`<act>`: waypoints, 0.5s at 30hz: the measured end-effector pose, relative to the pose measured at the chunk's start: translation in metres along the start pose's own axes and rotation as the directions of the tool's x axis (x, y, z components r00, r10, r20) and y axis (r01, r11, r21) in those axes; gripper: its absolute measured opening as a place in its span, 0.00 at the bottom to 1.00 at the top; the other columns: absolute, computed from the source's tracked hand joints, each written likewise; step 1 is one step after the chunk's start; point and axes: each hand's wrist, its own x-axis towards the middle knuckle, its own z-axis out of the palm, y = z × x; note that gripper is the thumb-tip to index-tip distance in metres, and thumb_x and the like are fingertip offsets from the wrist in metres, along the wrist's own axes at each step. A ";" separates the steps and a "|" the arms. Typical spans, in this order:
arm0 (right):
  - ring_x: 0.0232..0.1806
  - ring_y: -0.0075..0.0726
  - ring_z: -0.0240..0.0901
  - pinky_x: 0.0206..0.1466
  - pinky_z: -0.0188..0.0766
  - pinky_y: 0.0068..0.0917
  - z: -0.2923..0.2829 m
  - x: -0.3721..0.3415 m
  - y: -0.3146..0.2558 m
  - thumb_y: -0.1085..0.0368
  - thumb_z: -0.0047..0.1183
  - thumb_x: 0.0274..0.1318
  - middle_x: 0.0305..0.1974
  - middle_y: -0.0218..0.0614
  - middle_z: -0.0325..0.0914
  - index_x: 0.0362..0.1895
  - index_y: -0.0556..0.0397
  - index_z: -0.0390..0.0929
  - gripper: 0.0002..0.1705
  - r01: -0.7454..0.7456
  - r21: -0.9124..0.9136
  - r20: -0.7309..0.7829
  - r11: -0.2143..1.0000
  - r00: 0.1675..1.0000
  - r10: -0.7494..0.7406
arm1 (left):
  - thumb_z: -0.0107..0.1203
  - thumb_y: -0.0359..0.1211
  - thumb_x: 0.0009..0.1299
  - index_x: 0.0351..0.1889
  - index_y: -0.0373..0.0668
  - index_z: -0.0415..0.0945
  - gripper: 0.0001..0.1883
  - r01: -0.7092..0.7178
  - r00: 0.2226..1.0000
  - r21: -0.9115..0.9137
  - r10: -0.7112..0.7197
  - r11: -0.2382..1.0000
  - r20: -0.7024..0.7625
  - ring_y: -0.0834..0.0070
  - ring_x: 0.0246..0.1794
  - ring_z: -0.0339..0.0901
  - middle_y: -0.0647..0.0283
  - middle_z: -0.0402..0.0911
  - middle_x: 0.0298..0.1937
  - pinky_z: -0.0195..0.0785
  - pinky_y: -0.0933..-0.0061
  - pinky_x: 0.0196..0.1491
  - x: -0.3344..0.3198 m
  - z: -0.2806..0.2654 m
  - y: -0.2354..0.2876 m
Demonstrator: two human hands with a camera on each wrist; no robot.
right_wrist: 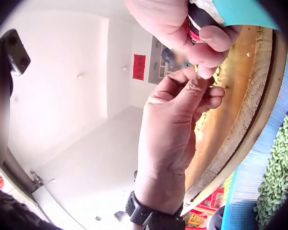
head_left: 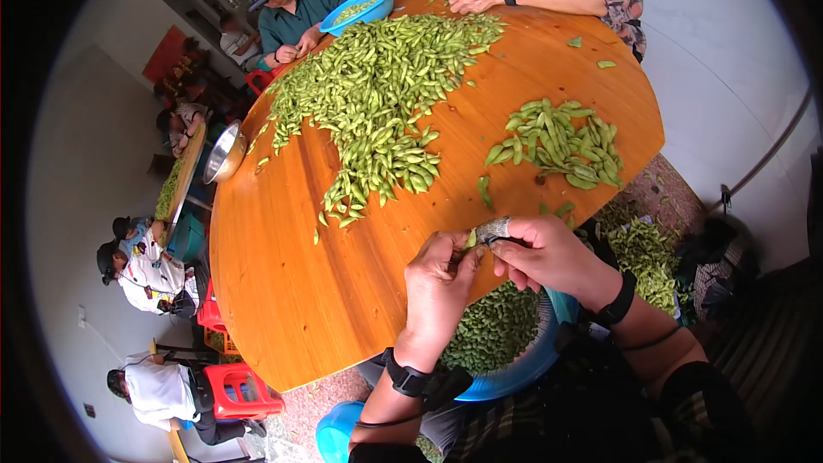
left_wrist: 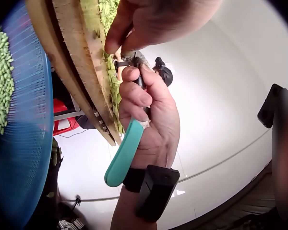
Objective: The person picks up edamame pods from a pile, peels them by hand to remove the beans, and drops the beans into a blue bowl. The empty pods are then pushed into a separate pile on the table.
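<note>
Over the table's near edge, my left hand pinches a green soybean pod between thumb and fingers. Right beside it, my right hand meets the pod with its fingertips, and a grey knitted cover wraps one of its fingers. Its curled fingers grip a tool with a teal handle, which sticks out below the palm in the left wrist view. The tool's working end is hidden among the fingers. Below the hands, a blue basket holds shelled green soybeans.
A large pile of pods covers the far part of the wooden table, with a smaller pile at right. A steel bowl sits at the left edge. Other people sit across the table, near a blue basin.
</note>
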 end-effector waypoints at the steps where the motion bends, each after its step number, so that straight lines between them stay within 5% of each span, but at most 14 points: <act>1: 0.17 0.15 0.70 0.18 0.63 0.14 -0.001 0.000 0.000 0.69 0.45 0.65 0.24 0.28 0.76 0.41 0.58 0.76 0.08 -0.018 0.004 0.013 1.000 1.000 0.018 | 0.60 0.21 0.65 0.38 0.32 0.77 0.06 0.001 1.000 -0.001 -0.001 1.000 0.002 0.85 0.28 0.77 0.67 0.81 0.30 0.72 0.84 0.33 0.000 -0.001 0.000; 7: 0.19 0.17 0.72 0.17 0.65 0.15 0.000 0.000 0.001 0.68 0.45 0.64 0.26 0.29 0.77 0.40 0.57 0.76 0.07 -0.018 -0.044 0.049 0.999 0.999 0.021 | 0.61 0.20 0.63 0.39 0.33 0.79 0.07 -0.037 0.999 0.038 0.036 0.999 0.023 0.84 0.28 0.77 0.66 0.81 0.29 0.72 0.82 0.33 0.000 -0.004 0.001; 9: 0.19 0.17 0.73 0.17 0.66 0.16 0.001 -0.001 0.001 0.68 0.45 0.64 0.26 0.30 0.78 0.39 0.57 0.75 0.07 -0.014 -0.050 0.056 0.999 0.998 0.017 | 0.59 0.22 0.63 0.46 0.37 0.79 0.13 -0.117 0.992 0.088 0.113 0.989 0.047 0.64 0.33 0.81 0.54 0.81 0.35 0.74 0.72 0.38 0.000 -0.006 0.005; 15: 0.20 0.19 0.75 0.17 0.67 0.16 0.002 -0.001 -0.001 0.68 0.45 0.65 0.27 0.31 0.78 0.37 0.59 0.74 0.08 -0.019 -0.025 0.056 0.999 0.998 0.020 | 0.59 0.23 0.63 0.48 0.37 0.79 0.14 -0.060 0.997 0.117 0.055 0.991 0.048 0.61 0.37 0.83 0.51 0.82 0.37 0.75 0.70 0.40 -0.002 -0.005 0.006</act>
